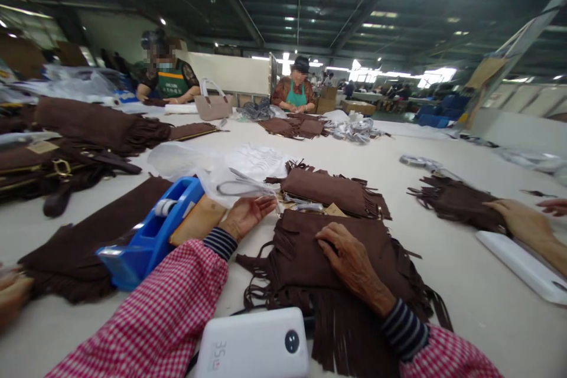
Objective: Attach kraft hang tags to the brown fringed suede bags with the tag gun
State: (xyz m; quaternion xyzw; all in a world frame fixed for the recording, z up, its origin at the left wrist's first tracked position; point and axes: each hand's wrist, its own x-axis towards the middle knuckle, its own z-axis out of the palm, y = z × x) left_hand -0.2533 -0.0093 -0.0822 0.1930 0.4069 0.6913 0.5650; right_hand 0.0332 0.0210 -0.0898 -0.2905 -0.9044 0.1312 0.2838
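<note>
My right hand [352,263] lies on a dark brown fringed bag [305,248], fingers loosely bent over its upper surface. Long fringe strips hang from the bag's sides and front edge. My left hand [249,216] is turned partly palm up, its fingers stretched toward a thin grey strap [245,189] in clear plastic. Whether the fingertips touch that strap, I cannot tell. Just behind the first bag is a second brown fringed bag [330,189] with a zipper along its near edge and a tan tag [335,210] beside it.
A blue tape dispenser [153,236] stands beside my left forearm. In front of me sits a white power bank [254,345]. More brown bags [88,124] pile up at left. Other people's hands [527,224] reach in at both sides; two people [295,91] work across the table.
</note>
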